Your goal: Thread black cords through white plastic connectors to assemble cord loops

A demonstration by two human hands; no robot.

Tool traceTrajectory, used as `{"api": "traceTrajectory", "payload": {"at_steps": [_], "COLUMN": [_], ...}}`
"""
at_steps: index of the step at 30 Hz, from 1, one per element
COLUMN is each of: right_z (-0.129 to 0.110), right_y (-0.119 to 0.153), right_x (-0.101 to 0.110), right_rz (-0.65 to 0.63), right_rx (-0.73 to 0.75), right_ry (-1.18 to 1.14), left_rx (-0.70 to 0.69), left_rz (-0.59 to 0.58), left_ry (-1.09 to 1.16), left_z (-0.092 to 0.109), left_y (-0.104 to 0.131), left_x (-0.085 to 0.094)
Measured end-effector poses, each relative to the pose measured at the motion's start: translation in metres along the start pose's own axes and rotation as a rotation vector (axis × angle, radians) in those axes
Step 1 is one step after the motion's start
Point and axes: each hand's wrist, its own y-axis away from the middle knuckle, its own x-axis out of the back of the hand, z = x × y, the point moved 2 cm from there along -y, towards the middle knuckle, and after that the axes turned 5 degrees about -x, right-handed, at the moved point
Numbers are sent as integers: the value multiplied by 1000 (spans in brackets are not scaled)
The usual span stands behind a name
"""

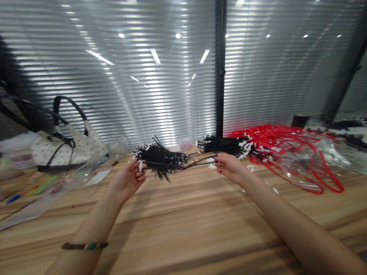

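A bundle of black cords (163,158) with small white ends lies at the middle of the wooden table. At its left end is my left hand (134,175), its fingers curled around a white piece and the cord ends there. My right hand (229,167) pinches the ends of a few thin dark cords (199,162), which stretch leftward to the bundle. Behind my right hand rests a second pile of black cords (222,145) with white tips.
Red straps (272,135) and clear plastic bags (298,164) are heaped at the right. A dotted white handbag (69,149) stands at the left, near a white paper (98,178) and a blue item (13,198). White bits lie beyond my right hand. Blinds and glass rise behind.
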Motion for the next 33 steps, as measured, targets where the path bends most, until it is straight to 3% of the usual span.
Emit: {"api": "traceTrajectory", "payload": {"at_steps": [13,21,28,31,33], "right_z": [2,-2,-3,-3,-3], "right_y": [2,2,6,7,6], "right_x": [-2,0,-4,-6,-5], "right_rz": [30,3,-26,-32,-38], "right_rx": [-161,-159,-187,-193,-179], "right_ry": [-122,-171,-205,-223,-228], "left_rx": [-49,-321,-869,-936,-895], "left_rz": [-25,3,75,86,29], "left_ry": [-94,-368,-673,-649,-609], "left_z": [7,4,7,7,5], "left_y": [5,-2,14,23,24], "left_x": [0,4,-1,-4,-7]}}
